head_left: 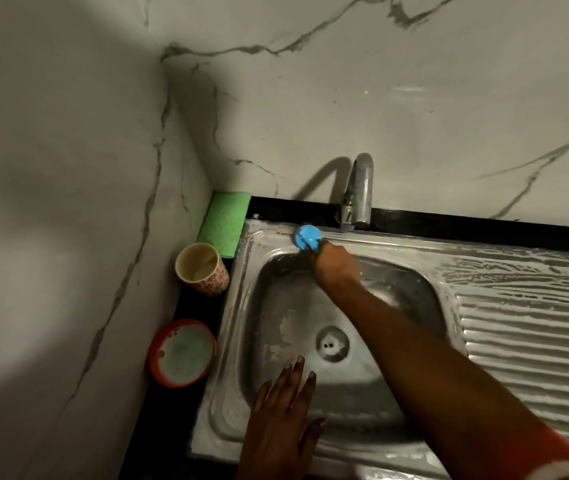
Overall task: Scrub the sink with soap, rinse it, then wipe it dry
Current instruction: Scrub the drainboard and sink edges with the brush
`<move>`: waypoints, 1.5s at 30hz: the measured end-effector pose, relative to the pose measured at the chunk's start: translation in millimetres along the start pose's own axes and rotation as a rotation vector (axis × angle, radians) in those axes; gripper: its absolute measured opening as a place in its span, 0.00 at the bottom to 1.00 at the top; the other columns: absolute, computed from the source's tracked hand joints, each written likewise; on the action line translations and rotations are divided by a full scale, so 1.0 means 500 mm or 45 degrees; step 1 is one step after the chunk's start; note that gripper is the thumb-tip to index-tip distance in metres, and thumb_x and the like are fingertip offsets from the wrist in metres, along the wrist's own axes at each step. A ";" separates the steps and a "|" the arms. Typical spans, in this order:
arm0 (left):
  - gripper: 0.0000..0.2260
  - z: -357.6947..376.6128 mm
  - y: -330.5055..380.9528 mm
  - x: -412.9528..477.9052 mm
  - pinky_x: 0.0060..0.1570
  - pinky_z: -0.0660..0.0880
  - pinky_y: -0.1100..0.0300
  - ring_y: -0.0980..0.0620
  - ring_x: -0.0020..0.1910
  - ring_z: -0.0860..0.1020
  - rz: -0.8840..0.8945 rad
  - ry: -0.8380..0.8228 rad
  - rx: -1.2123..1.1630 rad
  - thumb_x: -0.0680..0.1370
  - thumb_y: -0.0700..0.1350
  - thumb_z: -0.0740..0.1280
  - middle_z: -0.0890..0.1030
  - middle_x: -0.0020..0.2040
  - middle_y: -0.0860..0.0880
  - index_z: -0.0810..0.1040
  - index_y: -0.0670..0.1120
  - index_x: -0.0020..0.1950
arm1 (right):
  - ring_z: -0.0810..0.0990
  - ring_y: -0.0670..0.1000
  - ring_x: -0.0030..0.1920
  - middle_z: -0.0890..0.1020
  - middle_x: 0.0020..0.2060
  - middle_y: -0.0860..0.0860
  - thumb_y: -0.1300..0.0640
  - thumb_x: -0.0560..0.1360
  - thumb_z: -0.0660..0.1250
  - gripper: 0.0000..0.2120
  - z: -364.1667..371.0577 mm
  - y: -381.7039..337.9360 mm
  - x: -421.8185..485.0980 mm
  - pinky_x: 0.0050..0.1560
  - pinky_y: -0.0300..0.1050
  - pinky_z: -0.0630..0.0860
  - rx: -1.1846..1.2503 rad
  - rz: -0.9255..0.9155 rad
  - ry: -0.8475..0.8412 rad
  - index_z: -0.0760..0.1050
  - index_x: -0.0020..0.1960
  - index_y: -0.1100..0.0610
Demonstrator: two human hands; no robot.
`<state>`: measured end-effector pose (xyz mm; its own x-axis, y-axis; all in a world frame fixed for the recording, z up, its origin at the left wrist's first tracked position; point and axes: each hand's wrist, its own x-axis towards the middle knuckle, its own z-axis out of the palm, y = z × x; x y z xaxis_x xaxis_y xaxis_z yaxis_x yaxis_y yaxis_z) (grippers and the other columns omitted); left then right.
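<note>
The stainless steel sink (238, 299) was lathered; a round blue plastic scrubber (307, 237) was gripped by the right hand (336, 266) at the back rim, the left hand (283, 420) spread flat; rinsing and wiping were judged outstanding.

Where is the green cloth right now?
Head view, left side: the green cloth lies in the back corner against the wall, beside the sink and behind the cup.

Veined walls (414, 81), possibly marble, meet at corner; black countertop (162, 427); dim light.
</note>
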<state>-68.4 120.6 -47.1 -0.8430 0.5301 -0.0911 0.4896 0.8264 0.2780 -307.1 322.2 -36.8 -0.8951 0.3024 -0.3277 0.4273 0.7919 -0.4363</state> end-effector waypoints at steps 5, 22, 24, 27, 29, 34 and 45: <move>0.29 -0.018 -0.027 -0.032 0.64 0.78 0.48 0.48 0.74 0.74 -0.051 0.029 -0.024 0.80 0.64 0.60 0.69 0.80 0.47 0.75 0.50 0.77 | 0.79 0.60 0.63 0.81 0.63 0.57 0.35 0.80 0.60 0.27 0.050 -0.151 0.019 0.65 0.52 0.75 0.179 -0.142 -0.194 0.77 0.67 0.54; 0.29 -0.067 -0.123 -0.148 0.72 0.71 0.51 0.52 0.80 0.65 -0.181 0.241 -0.234 0.84 0.64 0.56 0.62 0.83 0.51 0.68 0.51 0.81 | 0.81 0.64 0.56 0.83 0.55 0.63 0.43 0.83 0.61 0.21 0.092 -0.160 -0.013 0.52 0.50 0.74 0.055 -0.223 -0.183 0.79 0.61 0.60; 0.29 -0.077 -0.136 -0.157 0.72 0.68 0.50 0.52 0.81 0.64 -0.209 0.285 -0.258 0.84 0.63 0.57 0.62 0.84 0.51 0.66 0.51 0.82 | 0.81 0.64 0.56 0.83 0.54 0.64 0.42 0.82 0.61 0.23 0.092 -0.174 -0.016 0.50 0.49 0.73 0.102 -0.229 -0.205 0.79 0.59 0.61; 0.30 -0.098 -0.158 -0.161 0.74 0.65 0.49 0.52 0.81 0.64 -0.316 0.337 -0.282 0.84 0.62 0.58 0.63 0.83 0.51 0.64 0.49 0.83 | 0.82 0.63 0.55 0.83 0.54 0.63 0.47 0.83 0.63 0.18 0.120 -0.132 -0.120 0.50 0.48 0.73 0.136 -0.364 -0.272 0.80 0.59 0.61; 0.30 -0.111 -0.174 -0.163 0.76 0.61 0.50 0.52 0.81 0.62 -0.392 0.351 -0.265 0.84 0.63 0.55 0.62 0.83 0.52 0.64 0.48 0.83 | 0.83 0.57 0.50 0.84 0.50 0.57 0.47 0.82 0.63 0.14 0.153 -0.085 -0.225 0.47 0.44 0.71 0.145 -0.409 -0.424 0.81 0.56 0.55; 0.32 -0.127 -0.207 -0.171 0.77 0.63 0.43 0.49 0.82 0.60 -0.565 0.312 -0.273 0.83 0.64 0.54 0.61 0.84 0.49 0.60 0.50 0.84 | 0.81 0.49 0.42 0.84 0.44 0.51 0.43 0.82 0.61 0.13 0.200 -0.042 -0.339 0.41 0.40 0.67 0.058 -0.434 -0.531 0.79 0.50 0.49; 0.38 -0.103 -0.241 -0.172 0.80 0.54 0.48 0.48 0.84 0.49 -0.672 0.200 -0.200 0.81 0.72 0.45 0.48 0.86 0.49 0.46 0.52 0.85 | 0.82 0.60 0.51 0.83 0.50 0.60 0.43 0.83 0.60 0.22 0.138 -0.102 -0.178 0.48 0.48 0.75 0.106 -0.372 -0.310 0.78 0.61 0.61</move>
<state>-66.2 -34.3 -23.6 -0.9932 0.0083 -0.1161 -0.0359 0.9271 0.3732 -240.5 218.2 -43.0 -0.9285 -0.0720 -0.3644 0.1767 0.7773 -0.6038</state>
